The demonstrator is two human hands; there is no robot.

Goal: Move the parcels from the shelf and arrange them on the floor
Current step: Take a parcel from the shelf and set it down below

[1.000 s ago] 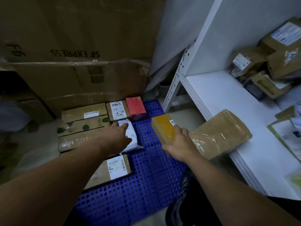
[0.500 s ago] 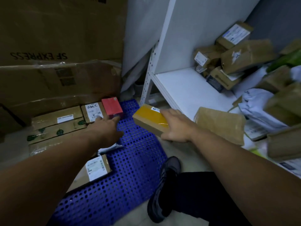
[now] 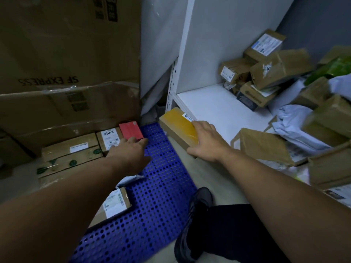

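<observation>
My right hand [image 3: 205,143] grips the yellow parcel [image 3: 178,124] just off the shelf's [image 3: 209,105] front edge. My left hand [image 3: 131,150], fingers straight, reaches the red parcel [image 3: 131,130]. I'd set yellow flat beside red, edges squared.

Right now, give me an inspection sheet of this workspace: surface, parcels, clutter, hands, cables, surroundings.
Surface: blue perforated mat on the floor; white shelf board partly bare.
Job's things: yellow-topped parcel held in the air between shelf and mat; red box, labelled box and brown cartons lined up on the floor at the mat's far left; shelf pile waiting.
Clutter: white poly bags and a green bag among the shelf parcels.
Hands: right hand grips the yellow-topped parcel; left hand flat, fingers at the red box's near edge.
Cables: nothing seen.
Surroundings: big SF Express cartons behind the mat; a dark shoe beside it.
</observation>
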